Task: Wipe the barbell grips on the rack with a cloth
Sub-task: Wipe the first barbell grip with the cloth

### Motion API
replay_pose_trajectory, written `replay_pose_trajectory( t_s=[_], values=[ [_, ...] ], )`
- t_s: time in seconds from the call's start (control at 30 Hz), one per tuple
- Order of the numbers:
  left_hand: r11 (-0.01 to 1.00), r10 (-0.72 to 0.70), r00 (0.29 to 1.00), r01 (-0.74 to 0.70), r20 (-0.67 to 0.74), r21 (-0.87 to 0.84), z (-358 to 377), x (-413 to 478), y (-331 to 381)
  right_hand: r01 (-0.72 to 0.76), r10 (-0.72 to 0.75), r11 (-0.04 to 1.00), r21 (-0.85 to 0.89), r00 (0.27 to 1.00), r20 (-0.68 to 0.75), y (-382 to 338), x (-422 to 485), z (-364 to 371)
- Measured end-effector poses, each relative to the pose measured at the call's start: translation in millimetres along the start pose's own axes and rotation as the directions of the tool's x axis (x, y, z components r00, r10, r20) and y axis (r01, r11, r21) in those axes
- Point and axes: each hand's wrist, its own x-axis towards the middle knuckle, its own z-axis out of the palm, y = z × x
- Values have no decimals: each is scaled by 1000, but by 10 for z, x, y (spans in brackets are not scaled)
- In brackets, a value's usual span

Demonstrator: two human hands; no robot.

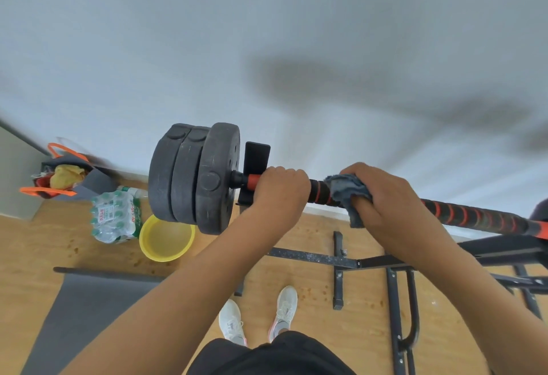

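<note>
Black bar: a barbell (462, 214) runs across the head view from centre left to the right edge, resting on a dark metal rack (350, 262).
Grips: black foam with orange bands (318, 190) between the two hands; a longer black and orange wrapped part lies right of the right hand.
Weights: three black plates (192, 178) sit on the bar's left end, beside the rack's upright cradle (256, 155).
Left hand (278, 189): fingers curled tight round the bar just right of the plates.
Right hand (382, 193): wrapped round the bar, holding a cloth against it.
Cloth (347, 190): grey-blue, bunched under the right hand, touching the foam grip.
Floor: light wood (299, 241), with a yellow basin (166, 239), a pack of water bottles (115, 217), a grey bag with orange handles (68, 177) and a grey mat (83, 309).
Feet: white trainers (258, 315) below the bar.
</note>
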Motion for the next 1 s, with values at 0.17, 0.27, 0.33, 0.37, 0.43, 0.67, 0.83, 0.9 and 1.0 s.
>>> replay_pose_trajectory(
  t_s=[0.17, 0.27, 0.33, 0.37, 0.43, 0.67, 0.83, 0.9, 1.0],
  values=[
    [993, -12, 994, 25, 104, -119, -89, 241, -13, -54, 51, 998, 18, 993, 104, 129, 276, 246],
    [994, -38, 999, 41, 32, -104, -23, 202, 14, -53, 51, 998, 22, 995, 81, 158, 398, 350],
    [995, -65, 996, 60, -57, -84, 55, 111, 56, -79, 77, 996, 49, 996, 52, 155, 391, 367],
    [995, -78, 993, 73, -85, -67, 88, 69, 79, -86, 85, 995, 46, 996, 33, 152, 370, 377],
    [996, -90, 990, 88, -112, -21, 131, 21, 117, -91, 91, 996, -2, 996, -14, 144, 331, 410],
    [999, -33, 994, 30, -106, -28, 107, -36, 78, -146, 130, 978, -147, 985, -118, 91, 344, 531],
    [978, 184, 979, -174, 83, -115, 3, -21, -141, -184, 164, 948, -260, 982, -97, 54, 508, 549],
    [973, 175, 976, -152, 128, -171, -2, 39, -147, -173, 165, 956, -235, 985, -54, 62, 467, 479],
    [985, 101, 988, -83, 117, -149, 19, 141, -92, -140, 139, 975, -171, 990, -15, 79, 273, 428]
  ],
)
